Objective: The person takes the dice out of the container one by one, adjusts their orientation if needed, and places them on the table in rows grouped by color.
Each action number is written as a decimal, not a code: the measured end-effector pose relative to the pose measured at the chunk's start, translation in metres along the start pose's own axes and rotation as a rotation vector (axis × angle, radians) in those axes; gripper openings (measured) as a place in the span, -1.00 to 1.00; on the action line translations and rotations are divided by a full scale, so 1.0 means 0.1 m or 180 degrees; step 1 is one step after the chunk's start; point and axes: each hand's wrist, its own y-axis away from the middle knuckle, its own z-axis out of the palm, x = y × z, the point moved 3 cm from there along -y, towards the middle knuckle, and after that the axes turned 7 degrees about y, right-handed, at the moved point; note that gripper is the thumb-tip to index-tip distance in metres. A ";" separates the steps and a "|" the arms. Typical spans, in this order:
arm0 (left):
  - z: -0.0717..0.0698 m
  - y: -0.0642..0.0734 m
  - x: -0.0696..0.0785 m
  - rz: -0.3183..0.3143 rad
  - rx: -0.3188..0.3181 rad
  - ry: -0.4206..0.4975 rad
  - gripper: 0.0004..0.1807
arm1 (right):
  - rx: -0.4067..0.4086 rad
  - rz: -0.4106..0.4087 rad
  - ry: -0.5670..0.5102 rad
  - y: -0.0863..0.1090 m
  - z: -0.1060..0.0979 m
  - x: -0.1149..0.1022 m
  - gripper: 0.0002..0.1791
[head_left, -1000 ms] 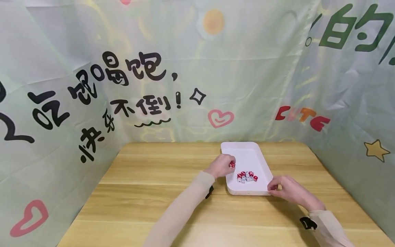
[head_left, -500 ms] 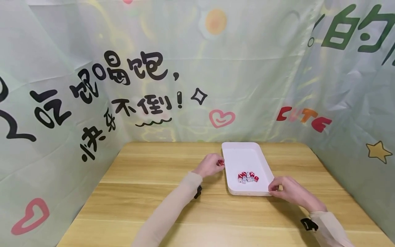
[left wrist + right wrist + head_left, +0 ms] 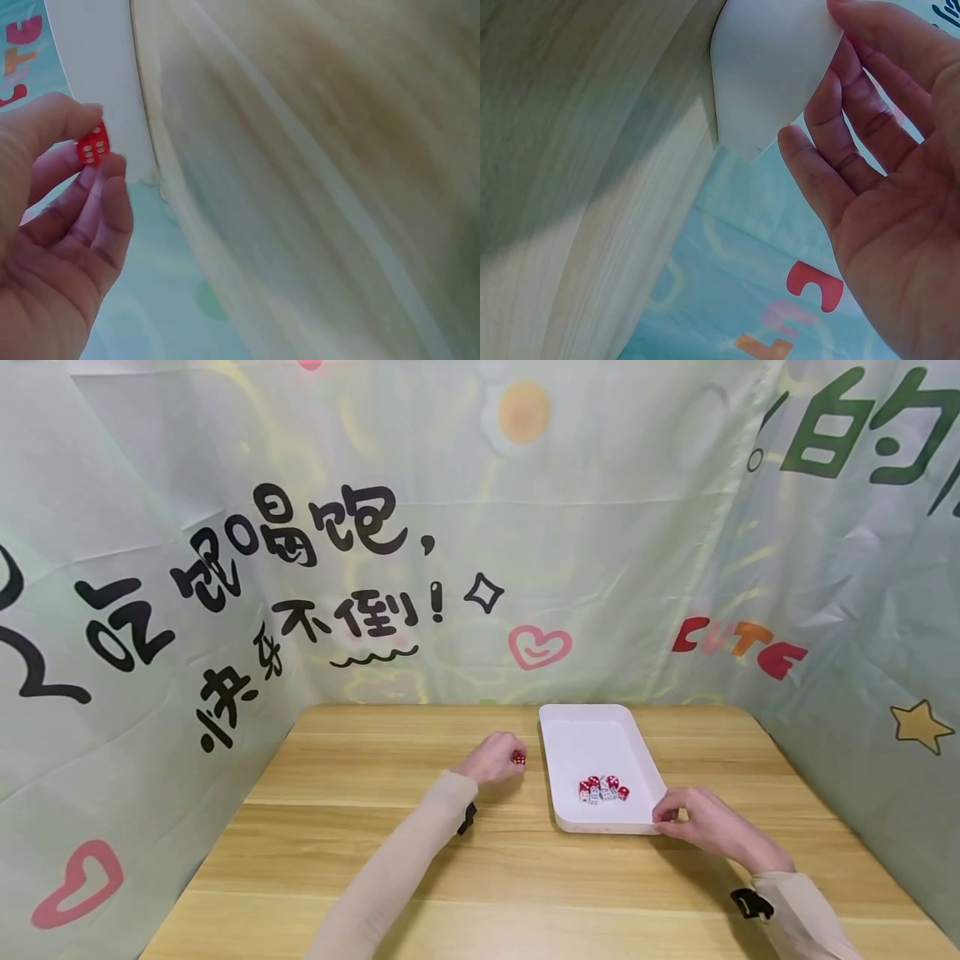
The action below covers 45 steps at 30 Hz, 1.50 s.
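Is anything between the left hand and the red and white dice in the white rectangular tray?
Only the tray's low left wall stands between the left hand, holding a red white-dotted die, and those dice; no other obstacle shows.

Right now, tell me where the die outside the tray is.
In the head view, the red die is pinched in the left hand, left of the white tray.

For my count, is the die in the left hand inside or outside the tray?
Outside: the left hand holds the die; table shows between it and the tray.
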 end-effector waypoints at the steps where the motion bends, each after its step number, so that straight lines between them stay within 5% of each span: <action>1: 0.00 0.00 -0.01 -0.0027 -0.0026 -0.0015 -0.97 | 0.0001 0.0001 0.0005 0.00 0.00 0.00 -0.78; 14: 0.05 0.00 -0.10 -0.0405 -0.0258 -0.0188 -0.89 | -0.0042 0.0060 -0.0011 0.01 0.01 0.01 -0.79; 33: 0.08 -0.04 -0.09 -0.0353 -0.0335 -0.0160 -0.92 | 0.0090 0.0005 0.0011 0.01 0.00 0.00 -0.77; 45: 0.10 -0.04 -0.07 -0.0488 -0.0315 -0.0138 -0.93 | 0.0094 0.0024 -0.0007 0.02 0.01 -0.01 -0.78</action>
